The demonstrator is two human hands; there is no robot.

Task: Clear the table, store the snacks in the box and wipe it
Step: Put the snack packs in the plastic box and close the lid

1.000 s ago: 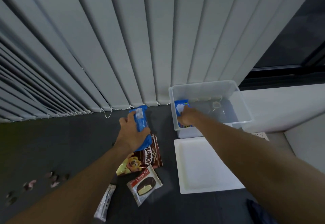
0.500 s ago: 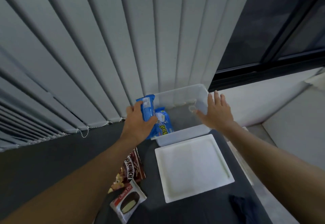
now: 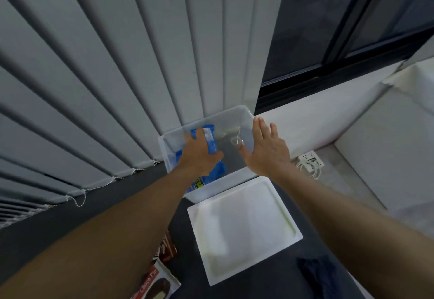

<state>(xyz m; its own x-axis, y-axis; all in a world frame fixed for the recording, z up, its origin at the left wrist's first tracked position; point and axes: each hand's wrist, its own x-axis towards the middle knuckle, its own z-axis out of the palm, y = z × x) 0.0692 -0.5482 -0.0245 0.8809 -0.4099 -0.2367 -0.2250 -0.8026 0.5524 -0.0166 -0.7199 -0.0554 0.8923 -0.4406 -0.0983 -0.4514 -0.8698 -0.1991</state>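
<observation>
Blue snack packet (image 3: 210, 139), gripped in the curled fingers of the left hand (image 3: 199, 157), had moved from the rim down into the box (image 3: 234, 113), over a second blue packet (image 3: 218, 171); the right hand (image 3: 265, 148) stayed open at its right wall.

The left grip (image 3: 199, 155) covers most of the blue packet (image 3: 210, 137) it holds. A second blue packet (image 3: 219, 170) under it shows only an edge and some unreadable yellow print. The left forearm (image 3: 117, 228) hides nearly all of a brown snack packet (image 3: 168, 248). The Choco Pie packet (image 3: 155, 284) is cut off by the bottom edge. A dark cloth (image 3: 312, 273) lies partly behind the right forearm (image 3: 352, 216). Small clear things (image 3: 234, 140) in the box (image 3: 223, 187) are too blurred to name.
</observation>
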